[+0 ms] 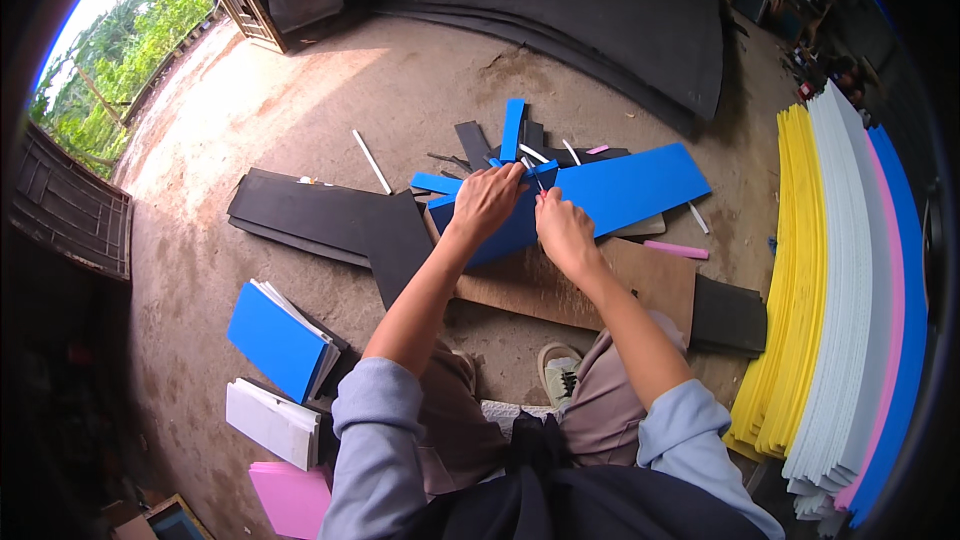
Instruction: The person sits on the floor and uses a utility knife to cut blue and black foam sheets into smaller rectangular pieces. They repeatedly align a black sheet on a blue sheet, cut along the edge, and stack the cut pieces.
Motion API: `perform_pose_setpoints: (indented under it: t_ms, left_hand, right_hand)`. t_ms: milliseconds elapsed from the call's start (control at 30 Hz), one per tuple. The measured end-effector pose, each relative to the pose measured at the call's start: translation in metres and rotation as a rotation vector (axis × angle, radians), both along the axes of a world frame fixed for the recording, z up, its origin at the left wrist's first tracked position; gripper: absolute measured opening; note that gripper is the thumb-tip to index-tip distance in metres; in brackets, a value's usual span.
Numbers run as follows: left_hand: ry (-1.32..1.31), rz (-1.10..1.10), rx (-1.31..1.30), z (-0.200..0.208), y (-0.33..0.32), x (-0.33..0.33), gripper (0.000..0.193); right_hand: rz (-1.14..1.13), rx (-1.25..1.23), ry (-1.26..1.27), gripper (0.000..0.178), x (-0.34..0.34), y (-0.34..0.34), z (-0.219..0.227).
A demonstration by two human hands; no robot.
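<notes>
A long blue foam sheet [635,185] lies across a brown board [560,285] on the floor in front of me. My left hand [488,202] is closed at the fingers on a darker blue foam piece [500,237] beside the sheet's left end. Close by on the right, my right hand [565,230] grips a small cutting tool, apparently a knife [541,187], with a bit of red at the fingers and a thin metallic blade. Its tip meets the blue foam between my hands. Narrow blue strips [513,128] and dark offcuts lie just beyond.
Black sheets [310,210] lie at the left, with large black sheets [590,20] farther back. Blue [280,340], white [270,420] and pink [290,498] stacks stand at lower left. Tall yellow [795,290] and white [840,290] sheet stacks line the right. A pink strip [677,250] is near the board.
</notes>
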State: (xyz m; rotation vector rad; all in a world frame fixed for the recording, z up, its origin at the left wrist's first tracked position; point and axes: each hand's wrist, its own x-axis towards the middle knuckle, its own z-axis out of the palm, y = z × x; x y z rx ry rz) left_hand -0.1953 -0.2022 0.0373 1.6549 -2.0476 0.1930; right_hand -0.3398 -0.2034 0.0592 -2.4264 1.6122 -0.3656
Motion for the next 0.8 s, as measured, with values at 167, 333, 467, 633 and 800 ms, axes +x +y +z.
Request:
perform_pose_setpoints:
  t_ms: [167,333,467,633,800]
  left_hand:
    - [0.014,-0.023,-0.019,0.002,0.002,-0.002,0.022]
    - [0.003,0.011,0.167,0.008,0.001,-0.004,0.03]
    - [-0.021,0.02,0.131,0.007,0.001,-0.006,0.028]
    - [-0.026,0.063,0.182,0.002,-0.001,-0.003,0.031]
    - [-0.012,0.005,0.193,0.005,-0.002,0.001,0.032]
  right_hand:
    - [0.022,0.106,-0.043,0.027,0.001,-0.016,-0.004]
    - [0.098,0.144,-0.014,0.026,-0.011,-0.014,-0.003]
    - [0.016,0.098,-0.009,0.025,-0.007,-0.003,0.003]
    - [0.04,0.157,0.007,0.027,-0.006,0.001,0.013]
    - [0.004,0.271,-0.042,0.027,-0.008,0.001,0.011]
